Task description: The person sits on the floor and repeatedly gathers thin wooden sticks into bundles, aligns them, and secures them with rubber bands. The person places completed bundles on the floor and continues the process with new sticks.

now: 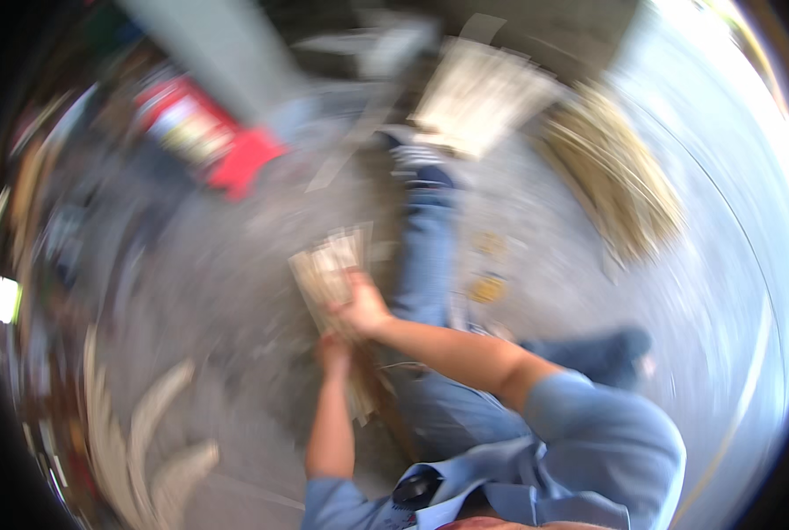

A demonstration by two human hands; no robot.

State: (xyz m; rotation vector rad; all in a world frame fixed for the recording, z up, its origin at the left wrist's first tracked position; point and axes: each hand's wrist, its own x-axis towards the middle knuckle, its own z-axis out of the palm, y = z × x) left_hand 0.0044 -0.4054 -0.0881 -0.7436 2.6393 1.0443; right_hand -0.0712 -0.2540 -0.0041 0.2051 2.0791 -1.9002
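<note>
A bundle of pale, thin flat strips [326,269], bamboo or wood by its look, slants across the middle of the view beside my outstretched leg. My right hand [365,306] is wrapped around it partway along, with the strip ends fanning out beyond the fingers. Lower down, my left hand [333,352] is closed on the same bundle. Motion blur smears the fingers of both hands. The bundle's near end shows below the hands, partly covered by my right forearm.
Ahead, a pile of pale strips [483,97] lies past my shoe [416,161]. A sheaf of yellowish sticks [615,177] rests to the right. A red package [191,128] lies by a grey pillar [222,53]. Curved pale strips [147,442] are at lower left.
</note>
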